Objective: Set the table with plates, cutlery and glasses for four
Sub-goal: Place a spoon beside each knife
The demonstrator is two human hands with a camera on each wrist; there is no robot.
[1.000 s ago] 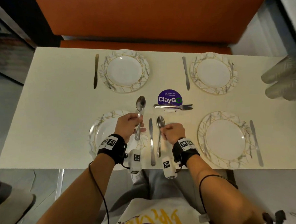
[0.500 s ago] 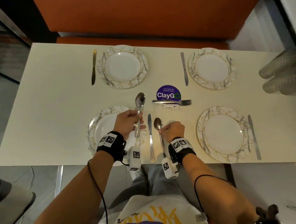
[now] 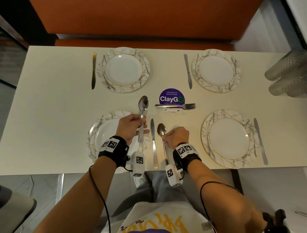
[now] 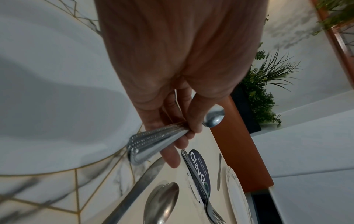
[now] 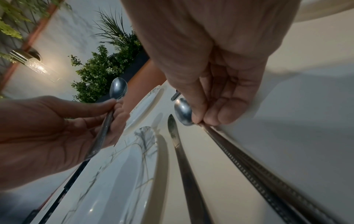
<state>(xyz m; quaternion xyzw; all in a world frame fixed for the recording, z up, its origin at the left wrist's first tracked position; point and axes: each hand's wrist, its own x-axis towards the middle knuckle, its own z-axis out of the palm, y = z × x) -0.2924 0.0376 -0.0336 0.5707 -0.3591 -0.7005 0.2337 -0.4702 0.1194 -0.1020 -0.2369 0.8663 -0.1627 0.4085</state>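
Note:
My left hand point(image 3: 140, 125) hovers over the near-left plate point(image 3: 99, 133) and grips a small stack of spoons point(image 4: 153, 141) by the handles, bowls point(image 3: 143, 103) pointing away from me. My right hand point(image 3: 175, 137) pinches the neck of a single spoon point(image 3: 161, 129) between thumb and fingertips point(image 5: 203, 119). That spoon lies along the table just right of a knife point(image 3: 153, 143) beside the near-left plate. Three more marbled plates, far left point(image 3: 124, 69), far right point(image 3: 215, 70) and near right point(image 3: 228, 138), each have a knife alongside.
Stacked forks point(image 3: 175, 106) lie across a purple ClayGo sign point(image 3: 171, 97) at the table's middle. Stacks of clear glasses point(image 3: 291, 74) lie on their sides at the right edge. An orange bench point(image 3: 142, 17) runs behind the table point(image 3: 49, 114).
My right hand has turned its spoon so the handle now runs parallel to the knife. My left hand keeps its spoons in the same spot.

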